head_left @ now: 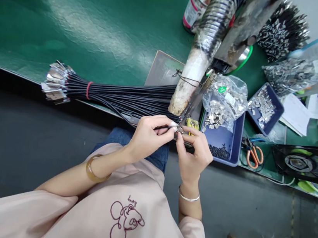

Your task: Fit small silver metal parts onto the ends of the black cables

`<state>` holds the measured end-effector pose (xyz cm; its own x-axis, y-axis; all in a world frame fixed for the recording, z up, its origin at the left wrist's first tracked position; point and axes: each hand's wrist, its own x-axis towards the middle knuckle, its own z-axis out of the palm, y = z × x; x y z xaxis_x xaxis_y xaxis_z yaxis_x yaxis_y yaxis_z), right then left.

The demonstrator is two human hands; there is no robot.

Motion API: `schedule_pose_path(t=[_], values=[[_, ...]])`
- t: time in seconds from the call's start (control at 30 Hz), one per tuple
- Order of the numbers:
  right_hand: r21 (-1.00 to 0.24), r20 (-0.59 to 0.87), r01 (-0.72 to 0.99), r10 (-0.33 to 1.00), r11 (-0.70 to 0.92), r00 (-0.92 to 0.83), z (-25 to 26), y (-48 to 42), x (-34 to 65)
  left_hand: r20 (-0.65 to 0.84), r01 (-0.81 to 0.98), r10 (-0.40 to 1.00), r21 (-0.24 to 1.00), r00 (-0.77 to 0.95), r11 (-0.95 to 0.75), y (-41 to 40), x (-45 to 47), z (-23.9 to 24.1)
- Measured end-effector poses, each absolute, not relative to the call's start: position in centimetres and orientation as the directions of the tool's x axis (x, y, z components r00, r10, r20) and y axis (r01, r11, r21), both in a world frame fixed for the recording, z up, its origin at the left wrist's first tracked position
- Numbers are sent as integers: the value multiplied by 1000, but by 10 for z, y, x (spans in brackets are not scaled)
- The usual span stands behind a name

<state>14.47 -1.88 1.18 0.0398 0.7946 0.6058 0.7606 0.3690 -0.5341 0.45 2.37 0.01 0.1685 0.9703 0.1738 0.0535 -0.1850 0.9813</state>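
At the bench edge my left hand (152, 135) pinches a black cable (162, 127) near its end. My right hand (193, 149) is closed on a small metal connector (180, 130) at that cable end, and the fingertips of both hands nearly meet. Just above them ends the narrow metal tip of a soldering iron (192, 104); I cannot tell whether it touches the connector. To the left lies a bundle of black cables (127, 93) with metal connectors at the far end, tied by a red band (88, 90).
A ribbed duct (215, 25) with a white nozzle hangs over the work spot. Right of my hands sit a blue tray (236, 141) with bagged metal parts and black bits, a smaller blue tray (277, 113), orange-handled pliers (255, 156) and a black fan (304, 163). A plastic jar (192, 12) stands behind.
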Motion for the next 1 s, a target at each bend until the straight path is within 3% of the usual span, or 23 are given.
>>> schedule_pose_path(t=[0.1, 0.5, 0.6, 0.7, 0.77, 0.9, 1.0], values=[[-507, 618, 771, 786, 386, 12, 12, -20, 146, 219, 67, 965, 971, 143, -230, 23, 5, 1], [-410, 618, 803, 779, 432, -103, 11, -33, 149, 17, 47, 964, 998, 264, -30, 19, -2, 4], [-604, 543, 705, 839, 371, 24, 13, -34, 150, 78, 14, 954, 996, 288, -86, 20, -10, 11], [-870, 280, 449, 954, 204, 108, 14, -32, 153, 226, -22, 884, 971, 410, -238, 22, -19, 17], [-931, 154, 348, 983, 111, 99, 14, -33, 154, 226, -41, 842, 971, 489, -236, 22, -24, 19], [-839, 328, 530, 894, 126, 306, 20, -44, 155, 73, -21, 888, 997, 453, -71, 19, -25, 17], [-708, 366, 697, 904, 114, 223, 29, -52, 150, 78, 39, 913, 994, 400, -102, 15, -23, 13]])
